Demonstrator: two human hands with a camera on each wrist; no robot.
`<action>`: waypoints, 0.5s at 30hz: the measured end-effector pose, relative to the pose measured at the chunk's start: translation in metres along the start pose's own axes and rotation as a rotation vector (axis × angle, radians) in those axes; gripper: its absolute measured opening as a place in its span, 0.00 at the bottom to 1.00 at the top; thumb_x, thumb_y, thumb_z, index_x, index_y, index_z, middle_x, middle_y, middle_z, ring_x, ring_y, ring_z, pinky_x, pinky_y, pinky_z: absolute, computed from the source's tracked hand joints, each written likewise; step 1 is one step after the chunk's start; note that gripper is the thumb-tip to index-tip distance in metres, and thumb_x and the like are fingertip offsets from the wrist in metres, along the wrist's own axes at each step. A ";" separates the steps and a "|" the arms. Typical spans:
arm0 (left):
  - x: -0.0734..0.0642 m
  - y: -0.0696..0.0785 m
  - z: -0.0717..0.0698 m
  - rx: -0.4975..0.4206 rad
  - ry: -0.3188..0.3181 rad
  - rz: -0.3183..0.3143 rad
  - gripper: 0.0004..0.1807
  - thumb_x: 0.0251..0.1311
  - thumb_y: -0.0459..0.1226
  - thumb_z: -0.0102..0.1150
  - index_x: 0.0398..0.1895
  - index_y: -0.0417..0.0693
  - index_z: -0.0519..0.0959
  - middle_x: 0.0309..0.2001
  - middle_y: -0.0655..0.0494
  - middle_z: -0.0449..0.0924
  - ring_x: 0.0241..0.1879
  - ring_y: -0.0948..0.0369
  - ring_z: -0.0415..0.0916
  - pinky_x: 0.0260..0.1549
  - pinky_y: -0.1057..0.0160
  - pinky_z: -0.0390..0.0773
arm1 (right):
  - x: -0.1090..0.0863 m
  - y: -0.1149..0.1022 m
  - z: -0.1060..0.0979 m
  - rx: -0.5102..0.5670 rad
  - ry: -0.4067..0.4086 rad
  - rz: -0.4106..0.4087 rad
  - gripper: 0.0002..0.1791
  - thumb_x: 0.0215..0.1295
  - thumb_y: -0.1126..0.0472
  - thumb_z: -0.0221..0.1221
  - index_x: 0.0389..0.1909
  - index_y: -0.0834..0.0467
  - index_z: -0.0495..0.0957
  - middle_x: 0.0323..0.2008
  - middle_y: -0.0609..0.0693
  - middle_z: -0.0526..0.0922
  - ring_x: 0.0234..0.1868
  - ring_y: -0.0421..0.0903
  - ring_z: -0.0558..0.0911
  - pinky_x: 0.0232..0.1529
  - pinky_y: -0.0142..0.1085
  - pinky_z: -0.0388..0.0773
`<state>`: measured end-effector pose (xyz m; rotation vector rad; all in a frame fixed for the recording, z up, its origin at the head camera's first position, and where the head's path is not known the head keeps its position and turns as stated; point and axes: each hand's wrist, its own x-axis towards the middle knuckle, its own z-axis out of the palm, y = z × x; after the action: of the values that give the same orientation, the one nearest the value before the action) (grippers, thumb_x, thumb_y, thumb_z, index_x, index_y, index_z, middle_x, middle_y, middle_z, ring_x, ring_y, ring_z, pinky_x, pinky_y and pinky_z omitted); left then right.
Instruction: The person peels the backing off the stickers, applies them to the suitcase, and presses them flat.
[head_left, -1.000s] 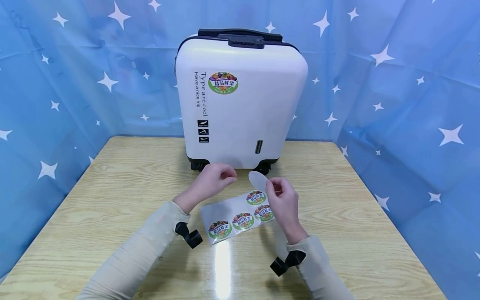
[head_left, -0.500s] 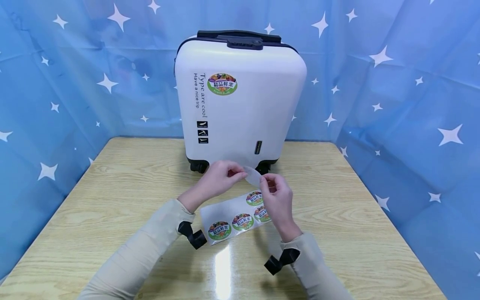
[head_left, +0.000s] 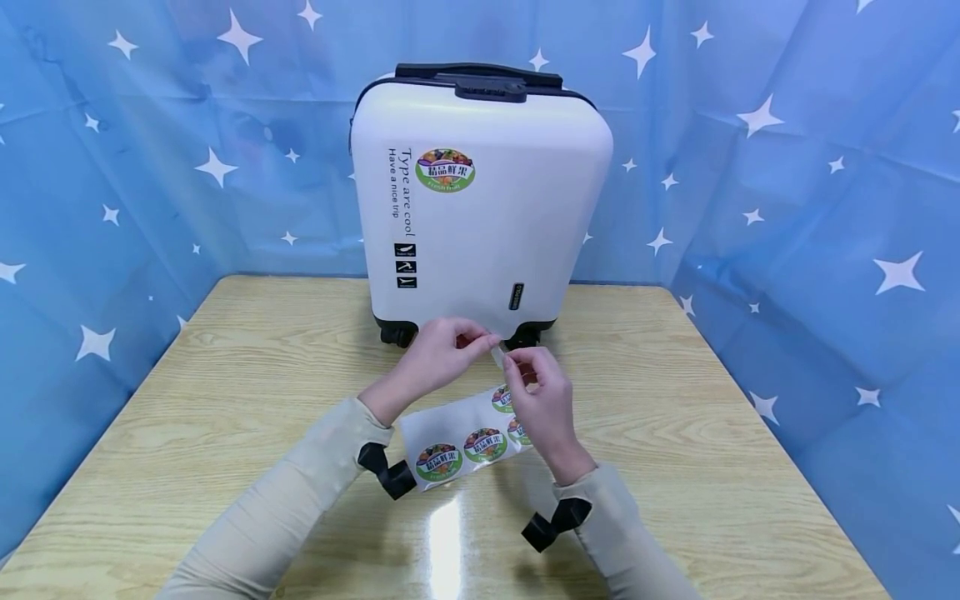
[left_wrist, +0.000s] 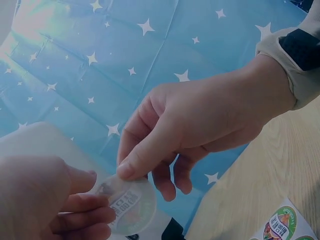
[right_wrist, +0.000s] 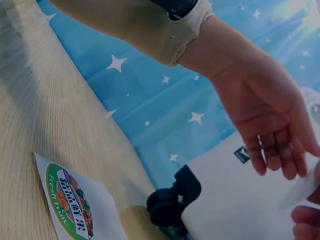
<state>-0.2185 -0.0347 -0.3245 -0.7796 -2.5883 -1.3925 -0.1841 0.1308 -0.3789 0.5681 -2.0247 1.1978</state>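
Observation:
A round fruit sticker (left_wrist: 134, 207), its pale back toward the head camera, is held up between both hands just in front of the suitcase. The right hand (head_left: 542, 400) pinches its right edge between thumb and fingers. At the opposite edge, the left hand (head_left: 442, 354) holds it with thumb and fingertips, as the left wrist view shows. Below them on the table lies a white sticker sheet (head_left: 450, 421) bearing several round fruit stickers, partly covered by the right hand. Behind stands a white suitcase (head_left: 517, 208), upright, with one fruit sticker (head_left: 446, 171) on its upper left front.
The suitcase stands on black wheels (head_left: 397, 333) at the back of the wooden table (head_left: 240, 367). Black printed text and small icons run down its left side. A blue star-patterned curtain (head_left: 795, 208) surrounds the table's back and sides.
The left hand has moved right and taken the sticker's other edge. The right hand has shifted left, and the sticker has turned so that it appears narrower from above.

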 end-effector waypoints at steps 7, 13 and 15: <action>-0.001 0.001 -0.001 -0.025 0.006 -0.012 0.09 0.61 0.42 0.58 0.33 0.46 0.83 0.29 0.59 0.80 0.27 0.63 0.74 0.26 0.66 0.74 | 0.002 -0.002 0.004 -0.003 -0.025 -0.093 0.04 0.57 0.74 0.59 0.32 0.63 0.78 0.30 0.51 0.77 0.26 0.42 0.75 0.26 0.28 0.74; -0.001 0.003 -0.003 -0.034 0.002 -0.009 0.08 0.61 0.38 0.58 0.33 0.44 0.83 0.29 0.57 0.81 0.27 0.63 0.74 0.27 0.66 0.74 | 0.001 -0.003 0.006 -0.016 -0.044 -0.115 0.03 0.57 0.73 0.59 0.32 0.63 0.78 0.31 0.52 0.77 0.26 0.42 0.75 0.26 0.26 0.73; -0.001 0.003 -0.003 -0.037 0.005 -0.005 0.07 0.61 0.37 0.58 0.33 0.44 0.83 0.28 0.55 0.81 0.27 0.62 0.74 0.27 0.65 0.74 | 0.001 -0.004 0.006 -0.014 -0.057 -0.104 0.03 0.58 0.72 0.60 0.33 0.63 0.78 0.32 0.52 0.77 0.26 0.42 0.75 0.25 0.27 0.74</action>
<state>-0.2168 -0.0366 -0.3207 -0.7742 -2.5696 -1.4465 -0.1843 0.1238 -0.3780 0.6990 -2.0241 1.1163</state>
